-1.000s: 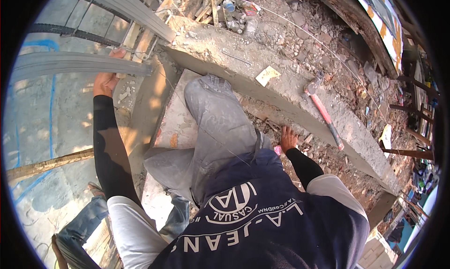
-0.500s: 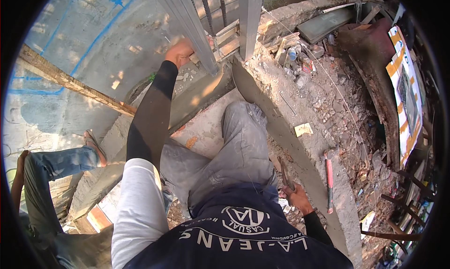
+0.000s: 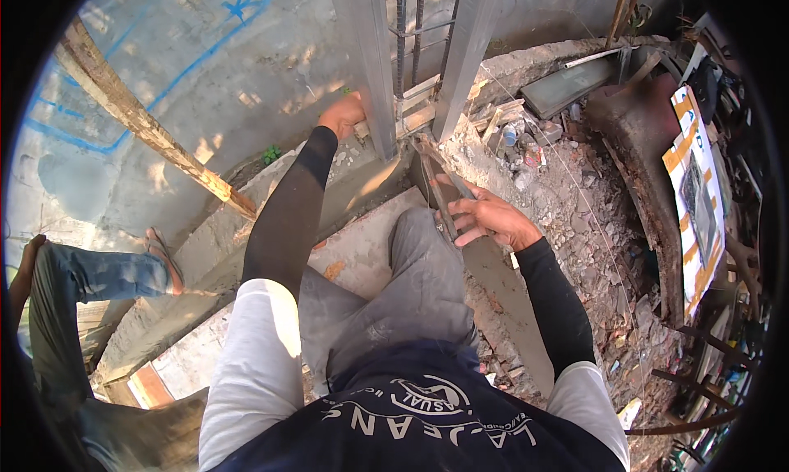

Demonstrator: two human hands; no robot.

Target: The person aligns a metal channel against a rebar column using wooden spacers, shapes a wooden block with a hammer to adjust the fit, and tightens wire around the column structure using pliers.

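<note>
Closest to the camera are the person's dark printed shirt, white sleeves over black undersleeves, and a grey-trousered knee [image 3: 419, 283] bent above a pale concrete slab [image 3: 362, 254]. Just past the knee, the right hand [image 3: 485, 219] is clenched around a trowel [image 3: 440, 188], fingers wrapped over its handle; the worn, mortar-crusted blade runs up and away from the hand toward the foot of the column. The trowel sits above the wet grey cement ledge [image 3: 501, 283] that slants down along the person's right side, with broken brick and rubble [image 3: 592, 217] beside it.

Farther out, the left arm stretches forward and the left hand [image 3: 343, 115] presses against the base of a grey metal formwork panel [image 3: 370, 61], its fingers curled at the panel's lower edge; whether it grips or only rests there cannot be told. A second panel [image 3: 472, 45] stands just to the right, and between the two rise rusty steel reinforcing bars [image 3: 411, 36] tied with cross links.

At the left, another person's jeans-clad leg and sandalled foot [image 3: 160, 258] rest on the concrete edge. A rough wooden prop [image 3: 140, 119] leans diagonally across the grey wall with blue markings [image 3: 205, 45]. Far right, debris, a rusty curved metal edge [image 3: 649, 193] and an orange-and-white printed board [image 3: 699, 201] lie well apart from the hands.
</note>
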